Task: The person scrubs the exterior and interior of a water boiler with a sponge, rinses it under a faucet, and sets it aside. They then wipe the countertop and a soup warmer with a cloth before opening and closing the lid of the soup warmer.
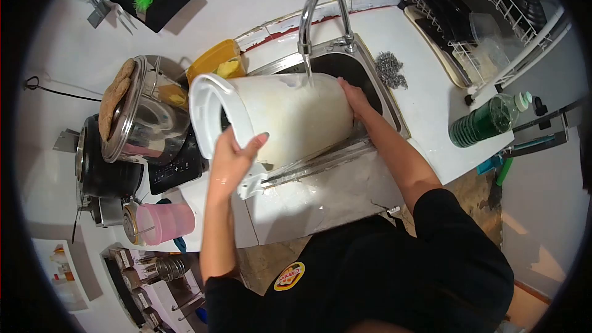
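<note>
A large white bucket (296, 114) lies on its side over the metal sink (385, 95), its open rim facing left. Water runs from the curved faucet (306, 49) onto the bucket's upper side. My left hand (234, 154) grips the rim, thumb outside and the other fingers hidden inside the opening. Around the bucket's base at the right, my right hand (354, 98) is wrapped, with some fingertips out of sight. A white piece (253, 183) projects from the rim just below my left hand.
Left of the bucket stand a yellow container (213, 58), a steel pot (157, 123) and a pink container (166, 223). Steel wool (390, 69), a green bottle (484, 123) and a dish rack (521, 68) are on the right.
</note>
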Motion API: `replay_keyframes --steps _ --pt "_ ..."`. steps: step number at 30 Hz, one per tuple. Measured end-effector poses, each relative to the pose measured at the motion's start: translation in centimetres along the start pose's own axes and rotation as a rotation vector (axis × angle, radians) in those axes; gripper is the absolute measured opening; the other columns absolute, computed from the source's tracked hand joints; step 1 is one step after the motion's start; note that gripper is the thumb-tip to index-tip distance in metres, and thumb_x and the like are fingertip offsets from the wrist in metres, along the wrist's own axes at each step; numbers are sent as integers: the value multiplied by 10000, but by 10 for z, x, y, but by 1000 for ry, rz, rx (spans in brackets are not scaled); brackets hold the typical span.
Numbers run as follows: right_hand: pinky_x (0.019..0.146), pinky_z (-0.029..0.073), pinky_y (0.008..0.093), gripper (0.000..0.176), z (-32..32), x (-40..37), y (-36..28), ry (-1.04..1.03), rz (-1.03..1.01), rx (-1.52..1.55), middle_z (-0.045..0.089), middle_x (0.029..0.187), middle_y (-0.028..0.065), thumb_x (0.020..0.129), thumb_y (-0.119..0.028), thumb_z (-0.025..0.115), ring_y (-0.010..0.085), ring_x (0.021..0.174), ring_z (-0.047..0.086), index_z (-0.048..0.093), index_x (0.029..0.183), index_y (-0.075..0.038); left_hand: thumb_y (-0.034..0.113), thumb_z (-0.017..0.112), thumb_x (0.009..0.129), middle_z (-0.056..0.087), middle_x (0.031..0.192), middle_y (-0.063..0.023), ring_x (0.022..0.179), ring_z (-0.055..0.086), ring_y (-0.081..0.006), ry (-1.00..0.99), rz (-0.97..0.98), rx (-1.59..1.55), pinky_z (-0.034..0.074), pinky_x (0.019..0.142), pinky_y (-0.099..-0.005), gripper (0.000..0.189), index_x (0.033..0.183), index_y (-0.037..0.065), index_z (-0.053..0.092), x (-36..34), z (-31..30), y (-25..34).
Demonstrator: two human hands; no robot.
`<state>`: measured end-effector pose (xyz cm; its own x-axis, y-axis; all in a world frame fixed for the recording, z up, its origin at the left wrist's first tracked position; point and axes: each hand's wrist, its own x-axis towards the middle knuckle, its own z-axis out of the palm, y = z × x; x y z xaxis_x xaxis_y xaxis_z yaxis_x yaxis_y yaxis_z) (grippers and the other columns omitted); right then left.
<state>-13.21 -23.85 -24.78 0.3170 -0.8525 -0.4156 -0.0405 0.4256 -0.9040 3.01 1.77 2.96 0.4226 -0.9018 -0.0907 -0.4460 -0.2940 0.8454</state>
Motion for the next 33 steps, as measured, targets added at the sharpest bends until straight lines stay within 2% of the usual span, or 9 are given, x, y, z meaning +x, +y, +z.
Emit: replay_keyframes --steps 4,5,9,13,14,19,25,27,33 --pt "775 493 339 587 24 -60 -64 -129 130 133 627 1020 130 868 -515 502 203 899 601 596 1076 26 216 684 804 634 817 -98 683 583 -139 17 -4 19 479 616 -263 357 993 -72 593 -18 -37 76" --pt "776 493 339 575 27 -71 -76 -172 83 144 622 1029 121 880 -505 486 197 910 595 588 1084 22 222 688 799 629 804 -99 677 586 -145 10 -80 32 487 593 -268 358 986 -69 596 -23 -46 96" --pt "786 485 330 507 44 -101 -123 -289 -64 202 610 1036 97 930 -441 424 176 928 580 569 1100 15 259 734 736 608 806 -111 624 590 -168 236 -6 -81 488 554 -273 481 1041 -66 554 -41 -69 131" --pt "820 467 306 442 36 -120 -128 -318 -301 94 607 1034 90 966 -360 377 167 926 580 557 1114 16 265 731 721 609 819 -101 659 588 -154 230 100 4 468 597 -256 476 1021 -57 550 -55 -90 146" --pt "830 458 302 432 30 -111 -121 -326 -258 171 605 1059 96 965 -342 384 167 925 579 547 1130 22 263 728 722 609 813 -96 657 586 -149 198 104 3 464 599 -252 461 1010 -54 557 -55 -94 144" --pt "839 425 336 529 -11 -174 -128 80 -302 -10 623 1037 205 918 -398 436 231 911 571 594 1061 86 251 722 730 613 788 -79 648 587 -134 -45 161 -108 459 588 -246 395 970 -33 588 -52 -102 136" --pt "760 438 280 479 -77 -299 -137 375 -363 -199 652 900 131 909 -359 479 168 801 573 611 1017 89 264 699 761 616 740 -31 595 575 -87 -465 304 -297 468 532 -233 304 896 1 631 -33 -81 117" --pt "726 438 279 465 -96 -328 -132 583 -293 -168 646 866 110 901 -360 493 159 774 567 625 992 77 281 694 763 615 741 -24 587 568 -85 -589 394 -336 457 528 -223 307 903 15 635 -22 -69 109" --pt "786 439 283 458 -129 -408 -125 988 -200 -459 653 912 156 852 -366 538 196 826 584 630 1026 47 258 651 796 624 905 -46 823 571 -117 -884 430 -463 422 754 -237 346 1017 -6 613 -15 -19 98"
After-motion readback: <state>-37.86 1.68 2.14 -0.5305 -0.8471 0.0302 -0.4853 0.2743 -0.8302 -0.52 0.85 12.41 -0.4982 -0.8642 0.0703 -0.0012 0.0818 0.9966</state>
